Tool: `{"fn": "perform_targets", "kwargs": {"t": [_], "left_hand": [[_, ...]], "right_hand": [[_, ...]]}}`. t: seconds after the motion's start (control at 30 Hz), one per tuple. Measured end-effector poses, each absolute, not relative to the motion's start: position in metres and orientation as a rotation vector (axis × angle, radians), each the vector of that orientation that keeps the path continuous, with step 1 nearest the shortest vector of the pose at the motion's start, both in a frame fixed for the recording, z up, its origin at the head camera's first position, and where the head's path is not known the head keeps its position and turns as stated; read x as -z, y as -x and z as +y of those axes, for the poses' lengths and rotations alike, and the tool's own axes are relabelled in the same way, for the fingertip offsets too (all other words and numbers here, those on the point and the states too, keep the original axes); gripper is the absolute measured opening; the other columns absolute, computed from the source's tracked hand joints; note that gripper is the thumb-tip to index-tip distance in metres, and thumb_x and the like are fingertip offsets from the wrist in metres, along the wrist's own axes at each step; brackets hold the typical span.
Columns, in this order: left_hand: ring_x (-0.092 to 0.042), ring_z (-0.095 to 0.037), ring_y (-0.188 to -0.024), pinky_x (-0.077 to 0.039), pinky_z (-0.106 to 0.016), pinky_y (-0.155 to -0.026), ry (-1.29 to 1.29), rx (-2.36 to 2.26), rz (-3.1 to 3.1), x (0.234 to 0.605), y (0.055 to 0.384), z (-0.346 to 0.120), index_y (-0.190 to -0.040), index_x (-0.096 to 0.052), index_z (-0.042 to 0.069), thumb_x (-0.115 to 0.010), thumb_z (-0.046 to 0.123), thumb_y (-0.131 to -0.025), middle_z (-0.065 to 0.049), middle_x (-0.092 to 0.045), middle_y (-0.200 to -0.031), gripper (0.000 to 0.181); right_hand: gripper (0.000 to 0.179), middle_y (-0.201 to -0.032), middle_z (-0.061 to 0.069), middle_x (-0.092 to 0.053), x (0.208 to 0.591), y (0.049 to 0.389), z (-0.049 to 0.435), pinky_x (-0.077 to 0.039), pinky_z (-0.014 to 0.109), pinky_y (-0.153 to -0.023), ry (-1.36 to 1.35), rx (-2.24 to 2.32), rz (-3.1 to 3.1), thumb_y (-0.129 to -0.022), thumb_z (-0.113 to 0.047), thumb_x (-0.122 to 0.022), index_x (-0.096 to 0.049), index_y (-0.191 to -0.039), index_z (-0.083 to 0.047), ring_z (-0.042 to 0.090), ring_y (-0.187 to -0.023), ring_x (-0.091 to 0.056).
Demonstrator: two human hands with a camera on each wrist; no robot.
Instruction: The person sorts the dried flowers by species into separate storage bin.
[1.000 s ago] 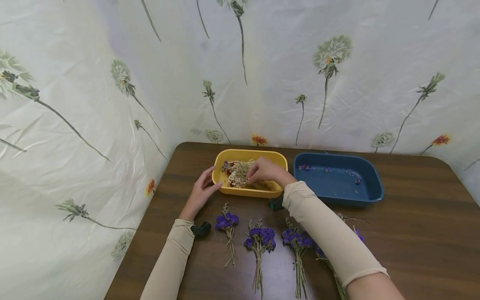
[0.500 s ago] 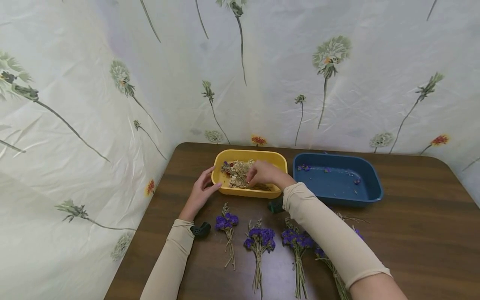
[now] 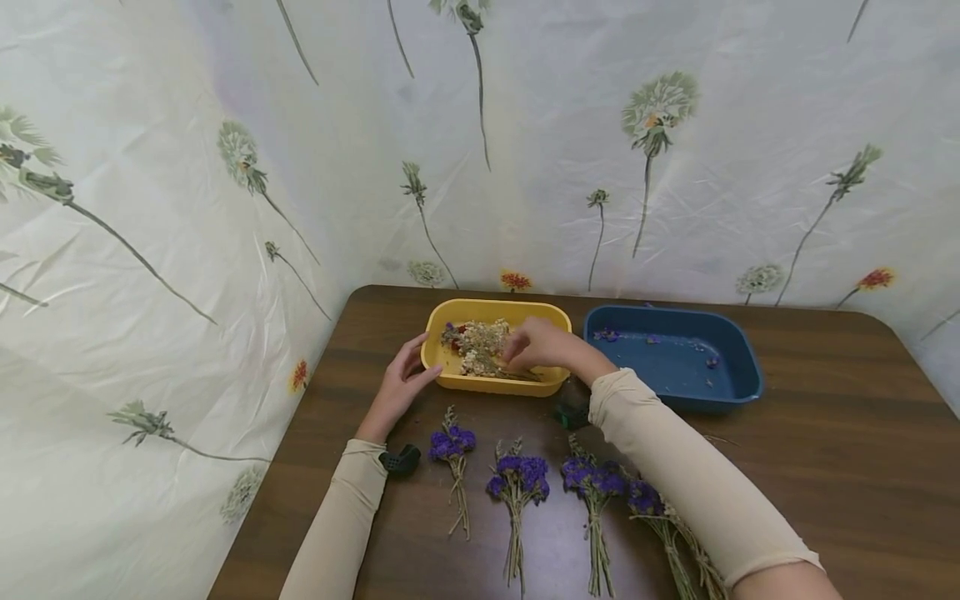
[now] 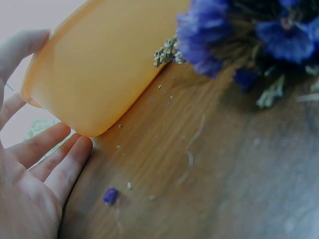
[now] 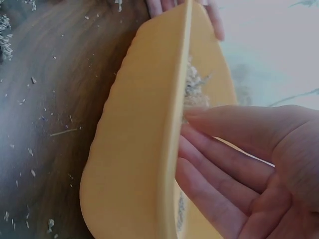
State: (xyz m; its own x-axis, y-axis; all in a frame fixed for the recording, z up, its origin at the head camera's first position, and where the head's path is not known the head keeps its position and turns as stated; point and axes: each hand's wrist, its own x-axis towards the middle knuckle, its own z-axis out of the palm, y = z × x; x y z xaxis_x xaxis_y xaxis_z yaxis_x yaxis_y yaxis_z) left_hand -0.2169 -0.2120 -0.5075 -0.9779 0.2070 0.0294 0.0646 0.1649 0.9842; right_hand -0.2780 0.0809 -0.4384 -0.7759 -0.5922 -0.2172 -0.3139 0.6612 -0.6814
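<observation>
A yellow tub (image 3: 456,382) stands at the back left of the table. My left hand (image 3: 401,387) rests against its left end, fingers fairly straight; in the left wrist view the thumb and fingertips touch its rim and wall. Inside the tub lie cream dried flowers (image 3: 483,337) with stems, beside some dark red and purple ones. Reaching in from the right, my right hand (image 3: 542,343) pinches at the stems of the cream dried flowers with thumb and fingers. In the right wrist view the tub's rim partly hides those fingertips.
A blue tub (image 3: 667,358) with a few purple bits stands to the right. Bunches of purple dried flowers (image 3: 517,479) lie in a row in front, some partly under my right forearm. A patterned curtain (image 3: 525,167) hangs behind the table.
My right hand has shifted slightly right inside the yellow tub, and its forearm has moved right, uncovering more of the rightmost purple bunches. The left hand has kept its place.
</observation>
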Motion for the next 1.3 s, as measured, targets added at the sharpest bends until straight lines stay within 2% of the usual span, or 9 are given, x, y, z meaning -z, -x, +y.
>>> {"fn": "perform_targets", "kwargs": {"t": [0.07,0.23,0.33,0.47,0.7,1.03,1.3], "left_hand": [[-0.048,-0.04,-0.144,-0.051,-0.042,-0.11,-0.262,-1.94,2.318,0.507,0.216,-0.212,-0.161,-0.035,0.012,-0.068,0.019,-0.101,-0.024,-0.049,-0.155,0.069],[-0.048,-0.038,-0.144,-0.048,-0.049,-0.113,-0.235,-1.95,2.333,0.524,0.224,-0.215,-0.161,-0.036,0.017,-0.068,0.018,-0.101,-0.021,-0.049,-0.155,0.068],[-0.05,-0.035,-0.143,-0.047,-0.053,-0.113,-0.242,-1.955,2.353,0.534,0.229,-0.217,-0.16,-0.038,0.024,-0.069,0.022,-0.101,-0.018,-0.051,-0.154,0.067],[-0.052,-0.034,-0.142,-0.048,-0.054,-0.112,-0.267,-1.955,2.371,0.537,0.231,-0.219,-0.159,-0.041,0.027,-0.07,0.029,-0.1,-0.015,-0.053,-0.152,0.066],[-0.051,-0.034,-0.142,-0.049,-0.048,-0.112,-0.251,-1.957,2.362,0.536,0.231,-0.219,-0.16,-0.038,0.025,-0.07,0.025,-0.1,-0.016,-0.051,-0.154,0.068],[-0.051,-0.034,-0.143,-0.048,-0.05,-0.113,-0.256,-1.974,2.348,0.537,0.23,-0.217,-0.159,-0.04,0.025,-0.07,0.022,-0.101,-0.016,-0.051,-0.154,0.065],[-0.049,-0.038,-0.144,-0.047,-0.051,-0.114,-0.275,-1.974,2.328,0.535,0.231,-0.215,-0.162,-0.035,0.02,-0.068,0.02,-0.102,-0.021,-0.048,-0.156,0.069]], "right_hand": [[0.02,-0.104,0.013,-0.08,0.436,0.276,0.086,-0.062,0.039,-0.084,0.709,0.931,2.433,-0.092,-0.011,-0.075,-0.079,-0.108,0.001,0.023,-0.094,-0.075],[0.022,-0.105,0.013,-0.08,0.426,0.27,0.099,-0.063,0.04,-0.085,0.716,0.986,2.41,-0.094,-0.012,-0.074,-0.078,-0.111,0.001,0.03,-0.098,-0.076],[0.021,-0.105,0.009,-0.08,0.418,0.264,0.109,-0.063,0.039,-0.084,0.707,0.964,2.452,-0.095,-0.018,-0.076,-0.079,-0.111,-0.005,0.028,-0.098,-0.076],[0.019,-0.107,0.006,-0.08,0.408,0.252,0.123,-0.062,0.04,-0.084,0.711,0.947,2.511,-0.094,-0.024,-0.077,-0.08,-0.108,-0.012,0.022,-0.098,-0.076],[0.019,-0.105,0.007,-0.08,0.394,0.226,0.145,-0.063,0.039,-0.084,0.721,0.98,2.533,-0.095,-0.023,-0.077,-0.08,-0.109,-0.01,0.021,-0.096,-0.077],[0.024,-0.112,0.006,-0.079,0.394,0.185,0.179,-0.062,0.036,-0.082,0.645,0.964,2.538,-0.094,-0.028,-0.078,-0.078,-0.113,-0.013,0.017,-0.098,-0.075],[0.028,-0.102,-0.004,-0.08,0.399,0.156,0.207,-0.058,0.027,-0.074,0.573,0.942,2.611,-0.09,-0.031,-0.081,-0.077,-0.113,-0.015,0.011,-0.092,-0.074]]}}
